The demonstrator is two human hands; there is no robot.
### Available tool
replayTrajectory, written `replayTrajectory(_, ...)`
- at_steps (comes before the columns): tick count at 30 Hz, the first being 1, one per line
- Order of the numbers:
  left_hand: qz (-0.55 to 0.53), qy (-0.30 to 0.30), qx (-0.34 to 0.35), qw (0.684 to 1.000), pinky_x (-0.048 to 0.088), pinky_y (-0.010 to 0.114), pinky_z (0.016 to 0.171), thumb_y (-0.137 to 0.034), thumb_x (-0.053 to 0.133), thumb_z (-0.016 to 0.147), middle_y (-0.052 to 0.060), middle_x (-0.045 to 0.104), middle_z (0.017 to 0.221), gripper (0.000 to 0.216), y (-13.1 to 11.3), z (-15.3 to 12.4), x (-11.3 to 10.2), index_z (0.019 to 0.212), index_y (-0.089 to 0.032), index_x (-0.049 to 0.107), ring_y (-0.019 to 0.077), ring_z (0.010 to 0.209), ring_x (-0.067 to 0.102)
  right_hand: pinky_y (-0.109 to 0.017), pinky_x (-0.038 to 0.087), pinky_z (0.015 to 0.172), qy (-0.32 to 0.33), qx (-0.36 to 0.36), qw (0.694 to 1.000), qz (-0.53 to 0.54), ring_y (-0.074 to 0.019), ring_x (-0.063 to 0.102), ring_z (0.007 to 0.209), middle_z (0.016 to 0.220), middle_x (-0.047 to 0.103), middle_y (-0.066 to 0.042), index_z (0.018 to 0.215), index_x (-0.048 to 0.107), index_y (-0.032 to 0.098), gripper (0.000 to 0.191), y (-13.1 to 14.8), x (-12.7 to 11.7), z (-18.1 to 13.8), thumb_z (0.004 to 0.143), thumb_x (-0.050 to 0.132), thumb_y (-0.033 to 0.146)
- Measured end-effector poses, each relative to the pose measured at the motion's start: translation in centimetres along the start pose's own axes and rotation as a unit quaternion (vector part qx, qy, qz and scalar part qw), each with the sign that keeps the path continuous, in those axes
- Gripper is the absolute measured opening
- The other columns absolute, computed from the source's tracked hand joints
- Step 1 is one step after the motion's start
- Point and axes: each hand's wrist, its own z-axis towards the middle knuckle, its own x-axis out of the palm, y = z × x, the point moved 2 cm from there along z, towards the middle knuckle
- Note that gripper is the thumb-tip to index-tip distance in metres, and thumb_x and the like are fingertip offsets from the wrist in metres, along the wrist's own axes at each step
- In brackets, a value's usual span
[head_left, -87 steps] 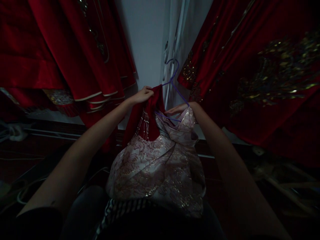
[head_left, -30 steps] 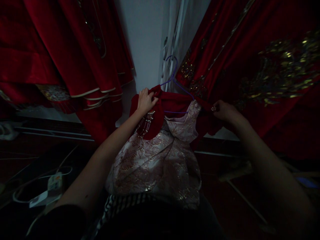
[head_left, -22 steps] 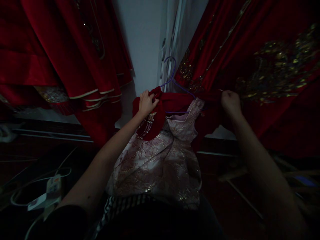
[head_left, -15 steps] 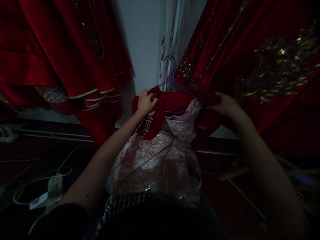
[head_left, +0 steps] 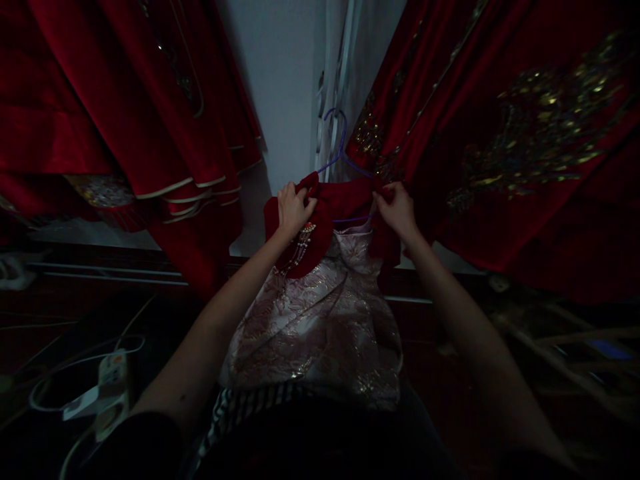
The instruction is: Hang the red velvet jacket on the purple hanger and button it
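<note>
A pale pink brocade dress [head_left: 320,320] with metallic thread hangs in front of me on a thin purple hanger [head_left: 343,137]. Over its shoulders lies a short red cape-like garment [head_left: 346,192], with a beaded tassel [head_left: 302,244] on its left front. My left hand [head_left: 295,210] pinches the garment's left edge near the neck, just above the tassel. On the other side, the fingers of my right hand [head_left: 399,210] are closed on its right edge beside the hanger's arm. Part of the dress's right shoulder is hidden behind the cloth and my right hand.
Red gowns [head_left: 165,127] hang at the left; another red gown [head_left: 450,220] with gold sequins [head_left: 540,127] hangs at the right. Behind the hanger is a pale panel [head_left: 280,80]. A power strip [head_left: 113,377] with cables lies low at the left. The room is dim.
My right hand has moved inward to the left, bringing the right side of the red garment over the dress's shoulder. My left hand stays at the left edge.
</note>
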Motion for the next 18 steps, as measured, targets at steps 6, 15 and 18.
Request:
replayTrajectory(6, 0.0, 0.007, -0.02, 1.0, 0.036, 0.049, 0.094, -0.031, 0.049, 0.085, 0.015, 0.056, 0.107, 0.018, 0.5, 0.3, -0.9, 0.087, -0.018, 0.061, 0.0327, 0.111, 0.049, -0.032, 0.047, 0.074, 0.1, -0.062, 0.98, 0.16, -0.0178, 0.058, 0.076, 0.082, 0.059, -0.002, 0.088, 0.045, 0.024, 0.021, 4.0, 7.9, -4.5, 0.074, 0.059, 0.032)
replayTrajectory(15, -0.044, 0.068, 0.082, 0.993, 0.034, 0.048, 0.096, -0.028, 0.05, 0.084, 0.013, 0.049, 0.122, 0.018, -0.6, -4.2, -2.0, 0.09, -0.02, 0.064, 0.0302, 0.116, 0.042, -0.036, 0.046, 0.085, 0.112, -0.113, 0.967, 0.2, -0.0195, 0.058, 0.091, 0.099, 0.057, -0.007, 0.105, 0.041, 0.022, 0.029, 2.0, 5.8, -6.0, 0.077, 0.049, 0.022)
replayTrajectory(18, -0.065, 0.141, 0.148, 0.977, 0.038, 0.044, 0.092, -0.027, 0.051, 0.084, 0.01, 0.055, 0.109, 0.016, -1.3, -7.4, -0.8, 0.088, -0.021, 0.065, 0.0266, 0.106, 0.048, -0.035, 0.047, 0.089, 0.101, -0.138, 0.96, 0.219, -0.0194, 0.056, 0.097, 0.105, 0.054, -0.009, 0.109, 0.038, 0.022, 0.036, 2.3, 6.2, -6.4, 0.075, 0.047, 0.016)
